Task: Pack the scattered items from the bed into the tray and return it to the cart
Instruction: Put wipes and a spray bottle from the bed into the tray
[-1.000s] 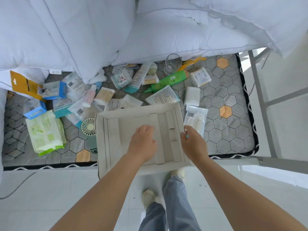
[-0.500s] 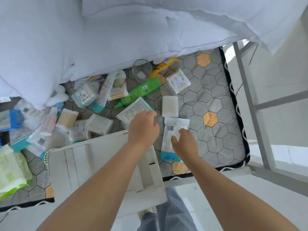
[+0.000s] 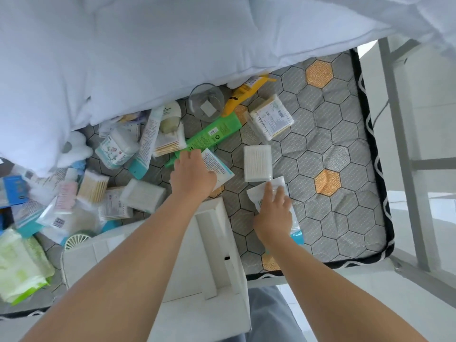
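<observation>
**Head view: packing at its outset.** My left hand [image 3: 192, 175] lies over a white sachet [image 3: 219, 166] with a blue edge, just beyond the far corner of the tray [image 3: 79, 262]. The fingers bend down onto the sachet, but I cannot tell whether they have closed on it.

My right hand [image 3: 274, 213] rests with fingers spread on a white pouch [image 3: 255, 195] with a blue lower end. The pouch lies on the mattress [image 3: 345, 206] just to the right of the tray. The thumb is hidden, so I cannot tell the state of this grip either.

The tray sits at the near edge of the bed with its dividers showing. The compartments that my arms leave in view hold nothing, so I judge that nothing is packed yet.

Left to gather:
- the green tube [image 3: 212, 134]
- the glass [image 3: 206, 102]
- the swab box [image 3: 257, 164], which touches the pouch
- a second swab packet [image 3: 271, 119]
- the dense pile [image 3: 93, 191] to the left of the tray, partly under the duvet [image 3: 172, 58]

The cart is not in view, and returning the tray to it is not yet done.
</observation>
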Action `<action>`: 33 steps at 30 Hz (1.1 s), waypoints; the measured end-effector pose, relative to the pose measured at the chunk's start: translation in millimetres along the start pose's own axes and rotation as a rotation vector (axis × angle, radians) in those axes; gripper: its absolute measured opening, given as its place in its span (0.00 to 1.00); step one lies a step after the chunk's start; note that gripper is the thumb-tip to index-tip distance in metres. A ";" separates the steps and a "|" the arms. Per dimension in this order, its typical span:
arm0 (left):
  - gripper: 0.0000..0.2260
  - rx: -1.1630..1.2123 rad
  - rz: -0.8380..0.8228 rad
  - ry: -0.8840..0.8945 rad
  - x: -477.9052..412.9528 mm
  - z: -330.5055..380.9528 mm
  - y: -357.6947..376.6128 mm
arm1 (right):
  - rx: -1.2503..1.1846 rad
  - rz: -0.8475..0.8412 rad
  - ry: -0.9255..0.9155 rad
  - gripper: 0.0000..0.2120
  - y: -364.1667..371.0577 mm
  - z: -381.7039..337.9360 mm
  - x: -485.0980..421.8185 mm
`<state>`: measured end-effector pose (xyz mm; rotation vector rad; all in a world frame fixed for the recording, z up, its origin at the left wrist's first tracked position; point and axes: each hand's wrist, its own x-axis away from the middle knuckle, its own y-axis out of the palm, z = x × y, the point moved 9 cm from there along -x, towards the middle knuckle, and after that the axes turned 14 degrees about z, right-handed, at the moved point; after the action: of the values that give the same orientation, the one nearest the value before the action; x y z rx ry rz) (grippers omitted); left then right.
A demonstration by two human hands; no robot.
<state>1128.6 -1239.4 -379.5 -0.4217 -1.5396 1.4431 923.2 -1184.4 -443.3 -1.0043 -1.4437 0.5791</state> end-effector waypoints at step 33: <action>0.05 0.981 0.011 -0.359 17.3 -92.2 -75.2 | -0.850 0.292 -0.245 0.08 -154.7 -163.2 47.0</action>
<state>1219.9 -1190.9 -318.1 0.4357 -0.8922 2.1399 1048.3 -1256.3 -264.6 -1.8832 -1.8208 0.2820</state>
